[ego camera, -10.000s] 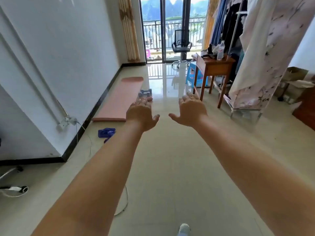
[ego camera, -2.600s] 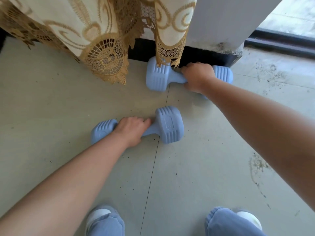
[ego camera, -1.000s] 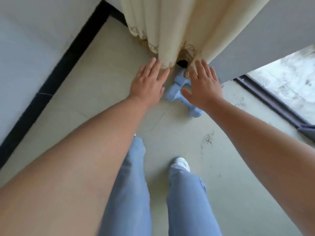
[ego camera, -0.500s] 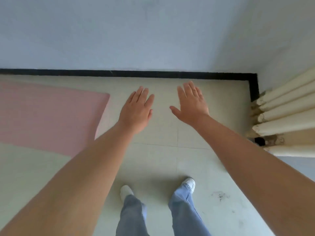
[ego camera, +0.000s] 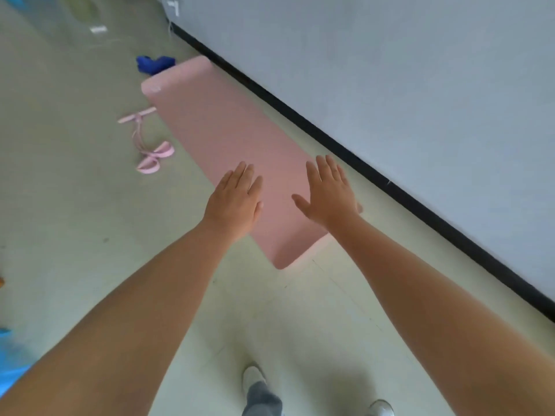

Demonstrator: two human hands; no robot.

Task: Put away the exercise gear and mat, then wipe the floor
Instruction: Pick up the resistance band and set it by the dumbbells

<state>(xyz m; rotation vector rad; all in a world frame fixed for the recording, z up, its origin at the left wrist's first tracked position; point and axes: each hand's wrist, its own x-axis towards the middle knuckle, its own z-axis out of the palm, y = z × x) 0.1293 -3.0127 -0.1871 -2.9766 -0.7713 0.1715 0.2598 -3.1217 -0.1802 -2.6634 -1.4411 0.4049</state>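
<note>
A pink exercise mat (ego camera: 219, 136) lies flat on the pale floor, running along the white wall away from me. A pink resistance pull band (ego camera: 148, 148) lies on the floor just left of the mat. A blue cloth (ego camera: 154, 64) sits at the mat's far end. My left hand (ego camera: 235, 201) and my right hand (ego camera: 329, 192) are both stretched out, palms down, fingers straight, held over the near end of the mat. Neither hand holds anything. The dumbbells are out of view.
A white wall with a black skirting board (ego camera: 375, 178) runs diagonally along the mat's right side. My feet (ego camera: 255, 382) stand on the floor just short of the mat. Something light blue (ego camera: 9, 364) shows at the left edge. Cables hang at the wall's far end.
The view has swung left from the curtain corner, where the dumbbells were set down, along the wall. The whole mat, the pull band and the blue cloth have come into sight. Both hands stay open.
</note>
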